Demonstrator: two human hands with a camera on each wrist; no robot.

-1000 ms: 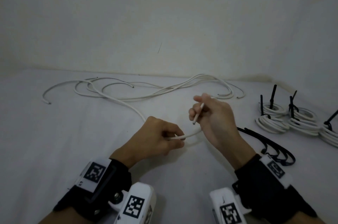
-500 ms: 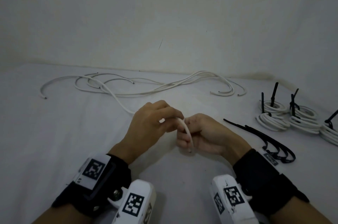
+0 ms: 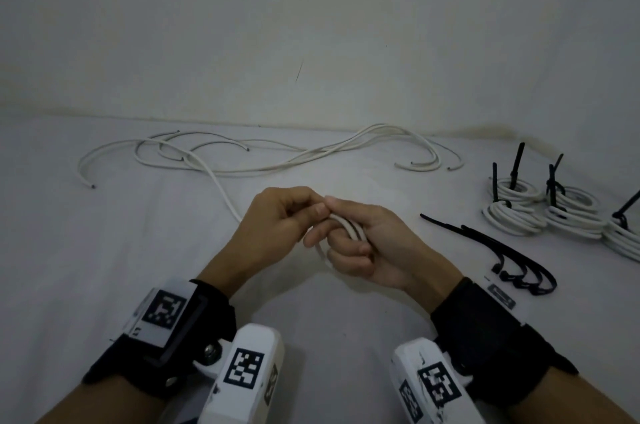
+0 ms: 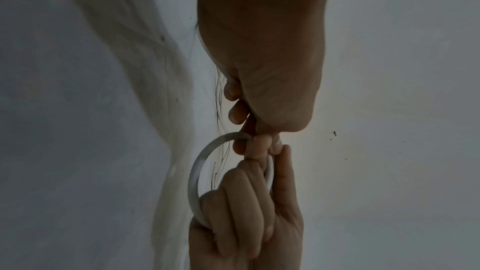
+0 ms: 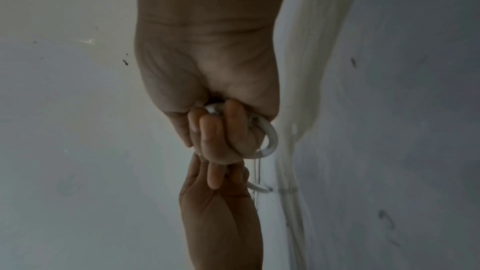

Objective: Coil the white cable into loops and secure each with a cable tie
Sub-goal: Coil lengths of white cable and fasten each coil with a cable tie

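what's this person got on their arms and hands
Both hands are bare: left hand, right hand. Each wrist wears a wide black strap with a square black-and-white coded tag on a white plate. Under each wrist sits a white boxy camera housing carrying similar tags. No sleeves, rings or gloves visible.

No readable text, brand, number or sign anywhere. Only markings: black-and-white square coded patterns (machine tags, not letters) on white plate of left wrist strap, on white left wrist camera housing and on white right wrist camera housing. Small grey tab on right wrist strap carries mark too small to read. Wrist views: nothing written.
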